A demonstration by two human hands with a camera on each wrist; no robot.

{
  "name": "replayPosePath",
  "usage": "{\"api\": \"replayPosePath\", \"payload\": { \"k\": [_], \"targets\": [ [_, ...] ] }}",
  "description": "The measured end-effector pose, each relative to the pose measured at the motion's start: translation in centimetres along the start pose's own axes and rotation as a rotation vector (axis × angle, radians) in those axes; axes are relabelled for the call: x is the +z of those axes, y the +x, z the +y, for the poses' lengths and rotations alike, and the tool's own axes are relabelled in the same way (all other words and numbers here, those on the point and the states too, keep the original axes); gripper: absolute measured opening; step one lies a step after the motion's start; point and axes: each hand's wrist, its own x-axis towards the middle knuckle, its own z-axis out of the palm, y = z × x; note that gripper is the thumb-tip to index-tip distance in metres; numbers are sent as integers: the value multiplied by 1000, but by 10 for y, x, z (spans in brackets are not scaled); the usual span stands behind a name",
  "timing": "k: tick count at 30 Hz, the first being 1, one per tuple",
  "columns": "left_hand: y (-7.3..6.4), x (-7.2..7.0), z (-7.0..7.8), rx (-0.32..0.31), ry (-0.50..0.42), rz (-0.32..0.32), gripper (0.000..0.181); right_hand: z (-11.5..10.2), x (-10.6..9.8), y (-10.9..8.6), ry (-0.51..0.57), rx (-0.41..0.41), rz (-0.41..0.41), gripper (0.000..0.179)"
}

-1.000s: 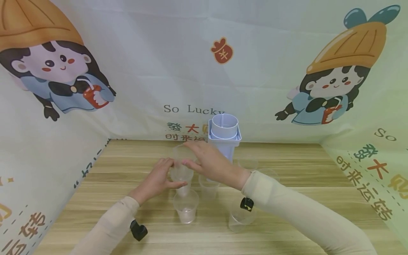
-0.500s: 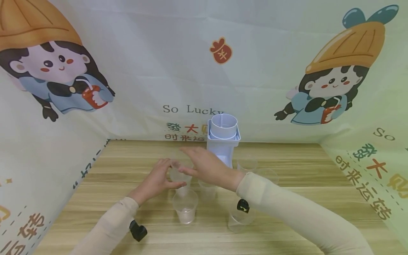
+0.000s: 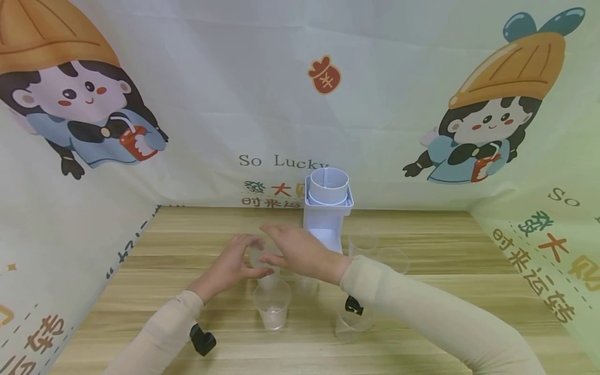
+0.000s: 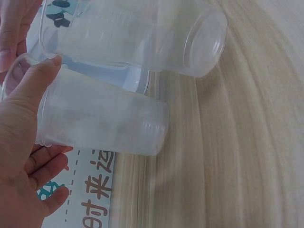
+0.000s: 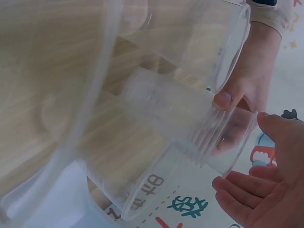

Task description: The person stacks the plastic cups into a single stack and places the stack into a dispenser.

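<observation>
A stack of nested clear plastic cups [image 4: 104, 114] stands between my hands, left of the table's middle in the head view. My left hand [image 3: 225, 268] grips the stack just under its rims, thumb on the near side and fingers round the far side. My right hand [image 3: 304, 252] holds the rim of the top cup [image 5: 235, 137] between thumb and fingers, palm towards the cup's mouth. Several ridged rims sit close together there. Another clear cup [image 3: 274, 304] stands upright in front of the stack, and one more [image 3: 307, 284] stands beside it, partly behind my right hand.
A pale blue plastic stand with a round top [image 3: 328, 190] rises at the back of the table. More clear cups stand to the right, one [image 3: 349, 329] under my right forearm and others [image 3: 363, 240] behind it. A printed cloth [image 3: 375, 104] walls in the wooden table [image 3: 445, 312].
My right hand has come down with the top cup, which has sunk into the stack in my left hand. The left hand stays in place.
</observation>
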Motion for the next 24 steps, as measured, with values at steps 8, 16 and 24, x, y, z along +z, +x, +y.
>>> {"api": "replayPosePath", "payload": {
  "k": [8,16,24],
  "targets": [
    [0,0,3,6,-5,8,59,0,4,-1,-24,-8,-7,65],
    [0,-1,3,-11,10,4,60,0,8,-1,-30,-7,-21,64],
    [-1,-1,2,-20,13,0,61,1,11,-2,-16,2,-34,66]
  ]
}}
